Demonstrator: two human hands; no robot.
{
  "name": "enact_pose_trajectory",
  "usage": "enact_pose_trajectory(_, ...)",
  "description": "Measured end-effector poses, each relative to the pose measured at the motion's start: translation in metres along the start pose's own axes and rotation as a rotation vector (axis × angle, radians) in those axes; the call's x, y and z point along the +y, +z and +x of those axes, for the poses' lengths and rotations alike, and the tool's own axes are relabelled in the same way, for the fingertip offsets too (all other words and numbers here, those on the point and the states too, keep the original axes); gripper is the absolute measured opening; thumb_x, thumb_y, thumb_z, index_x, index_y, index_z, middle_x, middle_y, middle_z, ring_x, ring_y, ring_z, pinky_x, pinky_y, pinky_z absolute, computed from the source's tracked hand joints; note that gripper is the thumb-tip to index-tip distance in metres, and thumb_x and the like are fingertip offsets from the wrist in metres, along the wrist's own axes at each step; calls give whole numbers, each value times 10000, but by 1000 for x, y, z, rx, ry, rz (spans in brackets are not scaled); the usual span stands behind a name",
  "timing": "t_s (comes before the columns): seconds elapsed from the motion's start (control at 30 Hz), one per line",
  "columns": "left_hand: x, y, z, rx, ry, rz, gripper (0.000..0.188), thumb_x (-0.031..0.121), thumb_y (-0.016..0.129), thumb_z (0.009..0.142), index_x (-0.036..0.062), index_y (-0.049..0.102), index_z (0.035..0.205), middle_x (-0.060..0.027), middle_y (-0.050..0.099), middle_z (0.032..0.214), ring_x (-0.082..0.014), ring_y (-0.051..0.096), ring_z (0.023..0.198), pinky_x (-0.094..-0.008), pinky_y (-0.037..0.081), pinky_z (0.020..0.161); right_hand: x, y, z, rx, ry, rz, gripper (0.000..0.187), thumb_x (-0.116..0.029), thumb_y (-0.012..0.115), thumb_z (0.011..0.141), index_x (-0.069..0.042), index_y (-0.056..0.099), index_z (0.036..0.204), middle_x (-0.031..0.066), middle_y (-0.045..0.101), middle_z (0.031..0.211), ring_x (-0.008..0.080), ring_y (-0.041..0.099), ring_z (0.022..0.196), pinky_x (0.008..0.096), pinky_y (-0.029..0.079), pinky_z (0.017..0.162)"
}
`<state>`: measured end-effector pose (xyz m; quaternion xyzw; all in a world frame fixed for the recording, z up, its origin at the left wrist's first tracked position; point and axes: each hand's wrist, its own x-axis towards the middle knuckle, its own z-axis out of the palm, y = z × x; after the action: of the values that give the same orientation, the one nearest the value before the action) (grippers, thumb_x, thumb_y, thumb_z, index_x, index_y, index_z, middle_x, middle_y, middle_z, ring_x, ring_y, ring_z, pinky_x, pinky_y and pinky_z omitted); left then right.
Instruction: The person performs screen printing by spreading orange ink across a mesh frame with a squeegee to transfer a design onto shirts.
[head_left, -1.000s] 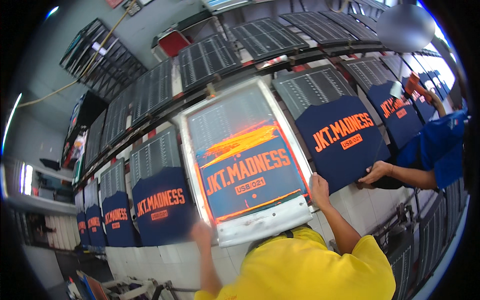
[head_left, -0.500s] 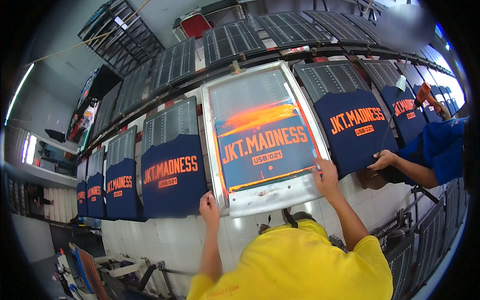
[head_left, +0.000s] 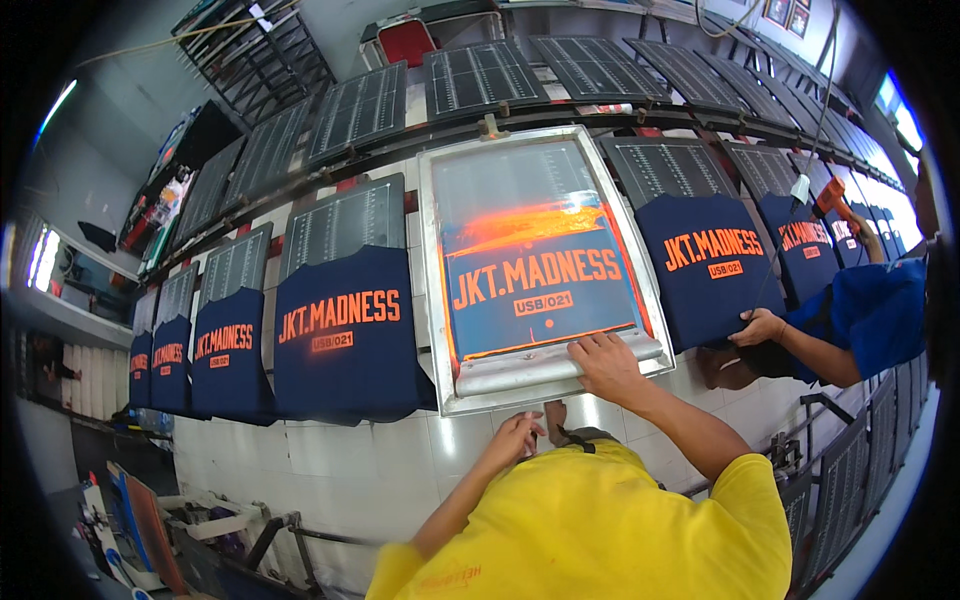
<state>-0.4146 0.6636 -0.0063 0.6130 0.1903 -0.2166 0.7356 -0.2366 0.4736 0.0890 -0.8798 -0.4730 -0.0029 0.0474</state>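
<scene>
A silk-screen frame (head_left: 433, 300) lies over a dark navy fabric piece, with orange lettering showing through its mesh and orange ink (head_left: 525, 228) smeared across the middle. Along the frame's near end rests a metal-handled squeegee (head_left: 515, 371). My right hand (head_left: 606, 366) is closed over the right part of that squeegee. Off the frame, close to my yellow shirt, my left hand (head_left: 516, 438) has its fingers curled; whether it holds something is hidden.
Printed navy fabric pieces (head_left: 340, 370) lie on boards to the left, and another (head_left: 706, 300) lies to the right. At the right a co-worker in blue holds an orange heat gun (head_left: 832, 200), the other hand (head_left: 757, 327) by a fabric edge. Dark boards (head_left: 480, 75) line the far side.
My right hand has gone from the frame's right edge onto the squeegee. My left hand has left the frame's near left corner and drawn in toward my body.
</scene>
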Motion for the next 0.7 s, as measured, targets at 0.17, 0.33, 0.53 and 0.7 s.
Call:
enact_pose_trajectory(0.17, -24, 14, 39, -77, -113, -150, 649, 567, 295, 1048, 33, 552, 1313, -47, 660, 895, -91, 517, 562, -242, 404, 472, 17, 1, 8, 169, -64, 102, 384, -154, 787, 604, -105, 617, 944, 46, 632, 906, 255, 605, 916, 402, 471, 842)
enact_pose_trajectory(0.33, -42, 25, 50, 31, 115, -141, 569, 512, 293, 1067, 49, 561, 874, -26, 516, 643, -105, 472, 524, -265, 362, 468, 57, -7, 56, 189, -33, 63, 319, -189, 759, 698, -113, 599, 963, 59, 643, 948, 275, 620, 957, 429, 480, 845)
enact_pose_trajectory(0.53, -33, 30, 43, 60, 129, -219, 520, 435, 316, 1085, 63, 472, 757, -1, 426, 624, -120, 416, 535, -283, 359, 513, 119, 1, 147, 240, -24, -1, 330, -178, 757, 716, -113, 597, 997, 58, 639, 940, 267, 622, 958, 431, 484, 826)
enact_pose_trajectory(0.7, -35, 29, 42, 55, 137, -166, 577, 475, 316, 1076, 78, 405, 667, 12, 369, 607, -119, 350, 561, -277, 317, 548, 150, 14, 205, 290, -54, -45, 327, -143, 779, 714, -118, 605, 990, 47, 644, 947, 256, 626, 931, 418, 478, 814)
